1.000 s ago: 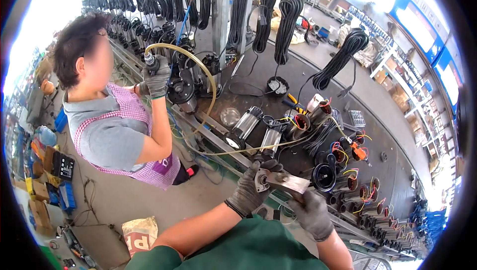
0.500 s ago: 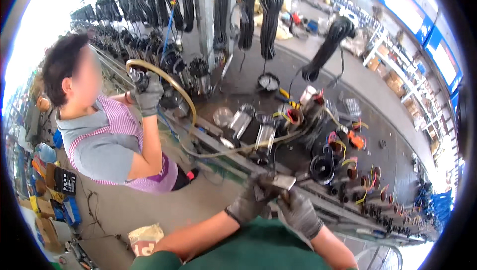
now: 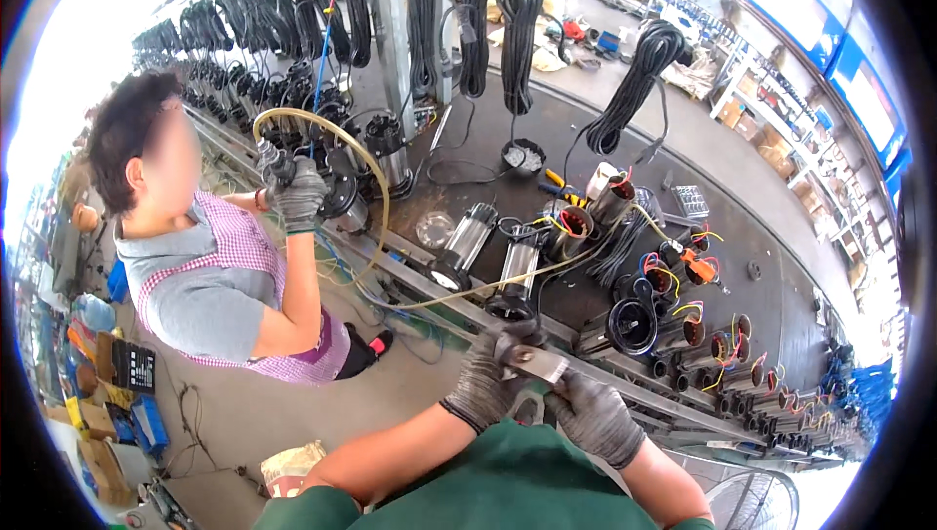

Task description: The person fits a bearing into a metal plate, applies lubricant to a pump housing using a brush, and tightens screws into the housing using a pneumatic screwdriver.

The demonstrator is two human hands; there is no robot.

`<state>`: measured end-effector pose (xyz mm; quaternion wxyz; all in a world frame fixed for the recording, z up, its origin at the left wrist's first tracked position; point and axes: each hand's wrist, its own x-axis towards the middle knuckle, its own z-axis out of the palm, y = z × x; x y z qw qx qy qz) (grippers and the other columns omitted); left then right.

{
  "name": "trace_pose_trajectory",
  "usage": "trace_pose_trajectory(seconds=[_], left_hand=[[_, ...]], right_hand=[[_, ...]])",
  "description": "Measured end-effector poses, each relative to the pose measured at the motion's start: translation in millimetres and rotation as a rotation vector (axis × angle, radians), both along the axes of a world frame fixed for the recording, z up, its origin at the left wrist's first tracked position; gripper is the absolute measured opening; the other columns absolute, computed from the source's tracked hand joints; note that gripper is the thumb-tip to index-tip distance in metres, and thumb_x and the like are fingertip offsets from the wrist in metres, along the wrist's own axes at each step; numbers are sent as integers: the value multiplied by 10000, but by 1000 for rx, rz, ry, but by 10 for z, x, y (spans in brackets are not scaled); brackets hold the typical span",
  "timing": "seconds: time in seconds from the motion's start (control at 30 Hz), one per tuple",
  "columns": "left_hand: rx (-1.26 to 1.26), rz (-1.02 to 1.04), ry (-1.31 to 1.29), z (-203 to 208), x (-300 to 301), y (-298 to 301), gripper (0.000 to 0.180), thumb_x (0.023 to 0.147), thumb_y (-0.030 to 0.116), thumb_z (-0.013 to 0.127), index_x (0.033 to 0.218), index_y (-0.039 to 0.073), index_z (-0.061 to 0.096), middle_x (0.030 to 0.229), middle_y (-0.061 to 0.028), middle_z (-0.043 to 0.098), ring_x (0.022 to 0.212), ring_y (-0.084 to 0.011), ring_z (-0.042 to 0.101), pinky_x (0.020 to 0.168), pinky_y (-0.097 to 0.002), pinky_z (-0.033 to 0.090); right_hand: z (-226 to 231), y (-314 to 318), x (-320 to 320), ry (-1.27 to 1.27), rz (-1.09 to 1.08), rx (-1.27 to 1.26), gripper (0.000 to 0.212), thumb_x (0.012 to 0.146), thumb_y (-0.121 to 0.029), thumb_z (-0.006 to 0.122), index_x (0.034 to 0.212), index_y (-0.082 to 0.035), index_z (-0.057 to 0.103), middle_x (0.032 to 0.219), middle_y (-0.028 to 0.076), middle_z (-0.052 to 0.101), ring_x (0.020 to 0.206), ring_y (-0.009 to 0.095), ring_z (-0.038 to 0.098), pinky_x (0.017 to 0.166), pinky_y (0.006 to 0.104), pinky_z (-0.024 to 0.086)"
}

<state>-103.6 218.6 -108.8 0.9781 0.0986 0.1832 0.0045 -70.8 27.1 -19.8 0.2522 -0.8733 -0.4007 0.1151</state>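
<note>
A worker in gray gloves holds a flat metal piece low in front of a green-clad torso, just off the near edge of a dark workbench. The piece's long axis slopes gently from upper left to lower right, its bright, squared end pointing right toward the other glove. The left hand is closed around the upper-left end; the right hand has its fingers bent at the bright end, though whether they pinch it cannot be told. Beyond them, two silver motor bodies lie slanted on the bench, left of a round black housing and an orange-bodied tool. Black cable coils hang above. At left, a co-worker in a checked apron grips a hand tool beside a curving tan hose.
</note>
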Motion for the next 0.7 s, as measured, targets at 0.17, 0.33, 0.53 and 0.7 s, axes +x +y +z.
trace_pose_trajectory(seconds=[0.17, 0.33, 0.53, 0.7], left_hand=[[-122, -113, -32, -415, -60, 48, 579, 934, 470, 667, 1249, -13, 616, 1224, -181, 661, 1131, -385, 632, 1078, -528, 481], [-106, -59, -39, -142, 159, 129, 563, 926, 458, 673, 1213, -24, 632, 1216, -221, 660, 1132, -420, 627, 1089, -576, 457], [966, -111, -133, -322, 113, -14, 556, 933, 472, 634, 1258, 21, 622, 1232, -144, 670, 1210, -300, 601, 1118, -498, 427], [-10, -191, -35, 92, 281, -140, 470, 940, 423, 614, 1126, -6, 650, 1143, -182, 682, 1112, -317, 643, 1070, -483, 479]], right_hand=[[249, -103, -39, -36, -11, -29, 310, 951, -342, 664, 1052, -52, 618, 737, 188, 673, 641, 396, 674, 558, 490, 531], [210, -194, 5, -17, -2, 318, 351, 878, -236, 746, 1105, 2, 624, 813, 204, 700, 689, 401, 692, 599, 459, 563], [114, -93, 227, 185, -76, -143, 381, 984, -398, 604, 1108, -39, 631, 864, 214, 693, 757, 405, 697, 653, 473, 572], [79, -208, 145, 279, -193, 76, 287, 935, -296, 678, 1058, -39, 644, 850, 222, 677, 790, 421, 677, 675, 482, 551]])
